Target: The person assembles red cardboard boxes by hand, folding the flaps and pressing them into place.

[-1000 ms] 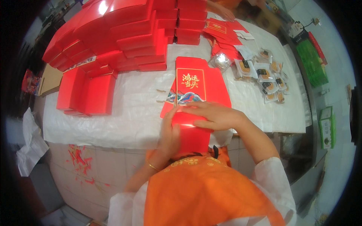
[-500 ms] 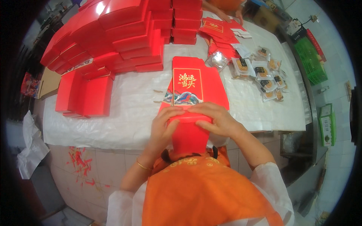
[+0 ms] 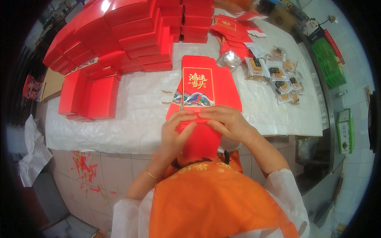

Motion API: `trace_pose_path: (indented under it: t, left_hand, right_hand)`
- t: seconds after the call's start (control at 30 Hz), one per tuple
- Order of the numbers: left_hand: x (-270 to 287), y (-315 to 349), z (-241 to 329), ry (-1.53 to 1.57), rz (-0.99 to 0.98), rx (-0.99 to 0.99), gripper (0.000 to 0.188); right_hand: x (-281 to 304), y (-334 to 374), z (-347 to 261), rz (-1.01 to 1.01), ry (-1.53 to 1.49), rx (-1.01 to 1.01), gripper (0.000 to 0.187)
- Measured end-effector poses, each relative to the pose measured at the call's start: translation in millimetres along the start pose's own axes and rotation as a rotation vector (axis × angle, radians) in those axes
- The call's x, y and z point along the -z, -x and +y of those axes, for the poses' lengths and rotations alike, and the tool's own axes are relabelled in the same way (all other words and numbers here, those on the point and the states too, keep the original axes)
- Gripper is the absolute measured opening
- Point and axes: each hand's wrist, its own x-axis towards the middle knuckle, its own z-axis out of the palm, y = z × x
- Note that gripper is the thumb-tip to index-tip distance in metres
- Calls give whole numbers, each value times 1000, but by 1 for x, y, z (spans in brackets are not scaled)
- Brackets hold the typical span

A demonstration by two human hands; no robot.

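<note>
Together, our left hand (image 3: 176, 127) and right hand (image 3: 227, 122), fingers half-curled, pinch a flat red cardboard panel (image 3: 201, 142) along its fold. We'd press evenly.

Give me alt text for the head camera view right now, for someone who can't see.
A person's left hand and right hand touch red printed cardboard at the near edge of a white-covered table. Stacked red boxes stand beyond, on the left; clear packets lie to the right.
</note>
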Motion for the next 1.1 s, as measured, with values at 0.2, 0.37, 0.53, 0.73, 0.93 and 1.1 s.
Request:
trace_pose_path:
  t: [0.2,0.37,0.53,0.73,0.93,1.1]
  left_hand:
    - [-13,3,-2,20,57,-44,44]
    - [-10,6,-2,31,-28,28,54]
    - [-5,5,-10,-25,-94,15,59]
    - [-2,1,-7,-104,-137,-32,67]
    - [-2,3,-8,-173,-161,-90,74]
    - [-6,3,-5,-149,-173,-70,68]
  right_hand:
    - [7,-12,-8,-102,-40,-1,34]
    - [11,-14,-9,-186,-65,16,41]
    - [10,-6,1,-186,-98,14,41]
    - [10,-6,1,-166,-40,9,43]
    - [8,-3,1,-140,-77,-20,43]
    - [7,-1,7,-156,17,86,45]
